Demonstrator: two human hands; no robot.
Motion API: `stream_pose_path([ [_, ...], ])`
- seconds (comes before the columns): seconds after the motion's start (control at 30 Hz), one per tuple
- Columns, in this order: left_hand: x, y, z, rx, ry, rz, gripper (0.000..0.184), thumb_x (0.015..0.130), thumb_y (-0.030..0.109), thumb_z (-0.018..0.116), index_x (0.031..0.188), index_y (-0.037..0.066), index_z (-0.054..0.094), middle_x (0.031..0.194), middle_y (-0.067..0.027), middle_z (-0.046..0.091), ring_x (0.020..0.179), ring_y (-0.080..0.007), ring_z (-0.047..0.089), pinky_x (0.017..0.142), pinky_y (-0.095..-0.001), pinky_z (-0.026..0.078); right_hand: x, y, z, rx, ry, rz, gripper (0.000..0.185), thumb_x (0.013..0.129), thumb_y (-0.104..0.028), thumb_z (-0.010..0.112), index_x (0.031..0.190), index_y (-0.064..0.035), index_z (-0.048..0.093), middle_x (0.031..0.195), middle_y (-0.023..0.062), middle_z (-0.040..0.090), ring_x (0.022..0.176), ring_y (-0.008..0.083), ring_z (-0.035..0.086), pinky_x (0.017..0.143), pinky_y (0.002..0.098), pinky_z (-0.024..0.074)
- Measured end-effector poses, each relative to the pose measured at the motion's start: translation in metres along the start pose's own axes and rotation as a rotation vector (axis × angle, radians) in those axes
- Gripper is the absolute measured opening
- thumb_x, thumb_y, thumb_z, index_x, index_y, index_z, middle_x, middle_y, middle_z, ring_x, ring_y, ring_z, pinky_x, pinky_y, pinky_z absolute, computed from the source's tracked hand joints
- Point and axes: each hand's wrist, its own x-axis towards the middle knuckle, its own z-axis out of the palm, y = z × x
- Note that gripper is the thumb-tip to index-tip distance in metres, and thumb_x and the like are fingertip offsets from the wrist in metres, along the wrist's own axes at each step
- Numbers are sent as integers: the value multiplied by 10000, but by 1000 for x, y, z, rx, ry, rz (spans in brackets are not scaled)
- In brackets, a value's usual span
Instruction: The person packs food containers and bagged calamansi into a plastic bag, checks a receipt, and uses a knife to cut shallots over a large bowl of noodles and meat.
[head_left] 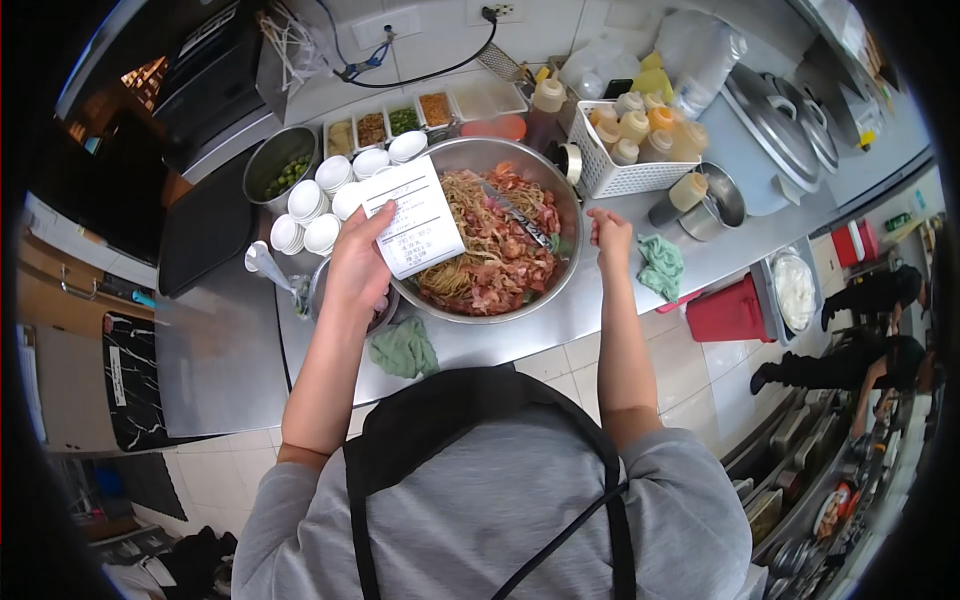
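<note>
My left hand (362, 255) is closed on a printed paper receipt (415, 215), thumb on its face, held over the left side of a large metal bowl (572, 265). In the bowl lie noodles (455, 280) mixed with strips of what looks like ham or bacon (500, 270). Tongs or a similar metal utensil (515, 215) rest on the food. My right hand (610, 232) is off the bowl's right rim, its fingers curled in and no object visible in them. A green cloth (660, 267) lies beside that hand; another green cloth (404, 347) lies near my left forearm.
Stacked white cups (308, 200) and a pot with green pieces (285, 165) stand left. Ingredient containers (403, 121) line the back. A white basket (635, 177) holds several sauce bottles; one bottle (687, 192) leans in a metal container. Other people (870, 365) stand far right.
</note>
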Motion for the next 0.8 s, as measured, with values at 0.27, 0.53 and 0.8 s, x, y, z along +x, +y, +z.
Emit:
stream_pose_path([
  [0.27,2,-11,6,-6,31,-5,293,863,85,490,1129,-32,449,1088,-133,552,985,-209,559,847,-334,458,2,53,1,98,-26,188,148,799,-129,556,728,-2,586,538,10,505,398,76,419,352,217,317],
  [0.53,2,-28,2,68,-45,-15,273,854,74,510,1106,-24,472,1063,-110,566,957,-174,568,835,-311,461,38,78,10,153,-218,159,189,767,-117,575,799,68,596,698,91,595,575,181,571,499,308,473],
  [0.8,-5,-30,-6,44,-15,-29,265,853,78,515,1099,-18,488,1050,-102,577,954,-172,569,831,-309,460,41,112,-10,-461,-111,-91,189,760,-141,589,855,19,623,613,74,579,493,140,534,428,271,424],
])
